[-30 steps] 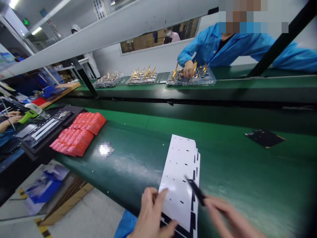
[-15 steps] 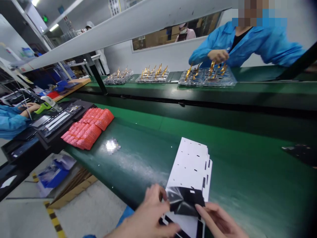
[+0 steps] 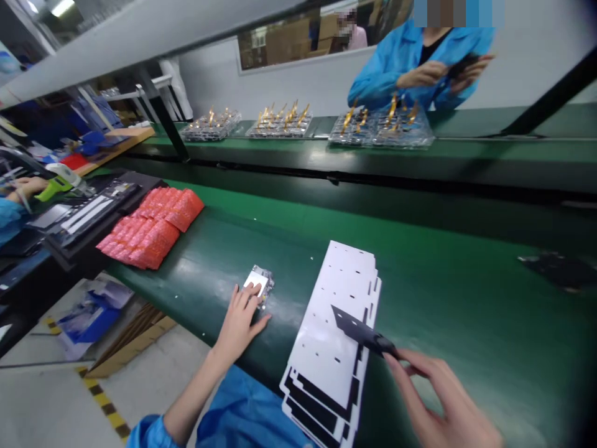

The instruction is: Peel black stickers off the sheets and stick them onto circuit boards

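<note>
Two bare hands over a green desk (image 3: 471, 348).
The right hand (image 3: 443, 398) had its fingers pinched shut on a black film piece (image 3: 361, 331), held over a stack of white backing sheets (image 3: 329, 336). The left hand (image 3: 240, 320) lay with fingers spread on a small silvery part (image 3: 258, 285), apparently a metal frame, though blur hid its detail. Farther off lay pink-red packets (image 3: 149, 227); beyond, a co-worker (image 3: 420, 62) stood behind clear trays (image 3: 380, 140) of gold-coloured strips (image 3: 392, 112).
</note>
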